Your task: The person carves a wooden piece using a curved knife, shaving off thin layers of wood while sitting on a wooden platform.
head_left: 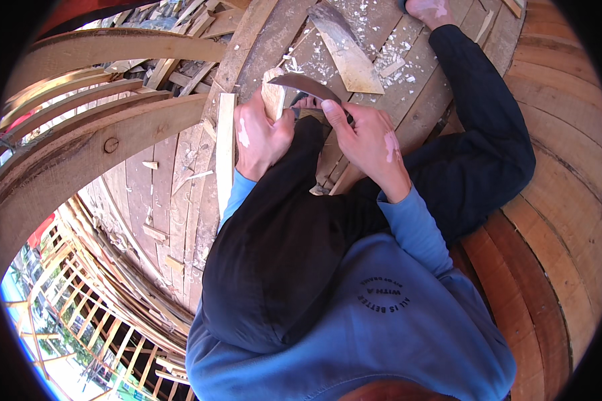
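Observation:
My left hand (262,137) is closed around a short, pale wooden piece (273,99), whose upper end sticks up past the fingers. In my right hand (368,137) is a knife (309,85) with a dark, curved blade. Its handle is mostly hidden by my fingers, and the thumb lies along the back of the blade. The blade points left, and its tip overlaps the top of the wooden piece; I cannot tell whether they touch. Both hands are held above my bent left leg. Beside my left wrist stands a long pale wooden strip (226,150).
Pale shavings (408,41) are scattered over the plank floor (247,40) around a broad, loose board (348,57). Thick curved timbers (114,144) rise on the left, with stacked wood beyond. A curved plank wall (561,134) runs along the right. My stretched right leg (488,113) lies between.

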Demonstrator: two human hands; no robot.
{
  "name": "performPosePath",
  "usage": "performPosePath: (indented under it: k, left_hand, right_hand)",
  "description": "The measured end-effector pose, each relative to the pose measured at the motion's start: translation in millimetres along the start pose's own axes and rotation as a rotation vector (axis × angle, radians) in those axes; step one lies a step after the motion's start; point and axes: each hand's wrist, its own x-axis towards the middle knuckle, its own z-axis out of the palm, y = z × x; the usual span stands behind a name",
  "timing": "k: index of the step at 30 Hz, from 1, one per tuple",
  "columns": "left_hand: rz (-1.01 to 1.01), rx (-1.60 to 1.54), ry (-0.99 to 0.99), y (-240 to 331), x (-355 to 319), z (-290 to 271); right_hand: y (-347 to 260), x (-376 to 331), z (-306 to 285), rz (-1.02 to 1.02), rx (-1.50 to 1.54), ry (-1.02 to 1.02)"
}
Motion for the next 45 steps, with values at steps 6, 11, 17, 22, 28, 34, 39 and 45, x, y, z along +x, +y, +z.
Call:
performPosePath:
  k: [6,11,17,22,28,34,39,45]
  left_hand:
    - [0.238,-0.047,-0.055,3.8,-10.1,6.7]
    - [0.225,-0.089,-0.027,-7.3,-6.5,5.5]
    - [0.259,-0.112,-0.024,-2.6,-4.1,4.6]
    - [0.245,-0.092,-0.029,2.9,-5.7,3.6]
    - [0.251,-0.053,-0.029,2.0,-5.6,5.3]
    - [0.457,0.142,-0.162,3.7,-6.2,4.3]
    - [0.455,0.101,-0.005,4.3,0.1,10.8]
    - [0.232,-0.154,-0.191,-7.2,-4.9,9.1]
  right_hand:
    - [-3.3,45.0,-24.3,0.145,0.137,0.116]
    - [14.9,30.0,-41.8,0.121,0.131,0.092]
    - [-1.1,-13.5,-42.2,-0.007,0.046,-0.068]
    - [-1.3,-23.0,-39.5,-0.015,0.012,-0.127]
    - [1.0,-26.9,-38.0,-0.015,0.013,-0.096]
    - [13.2,-18.1,-23.6,-0.034,-0.047,-0.023]
    - [14.0,16.0,-27.8,0.073,0.071,0.068]
    - [40.3,11.8,-50.7,0.113,0.216,0.214]
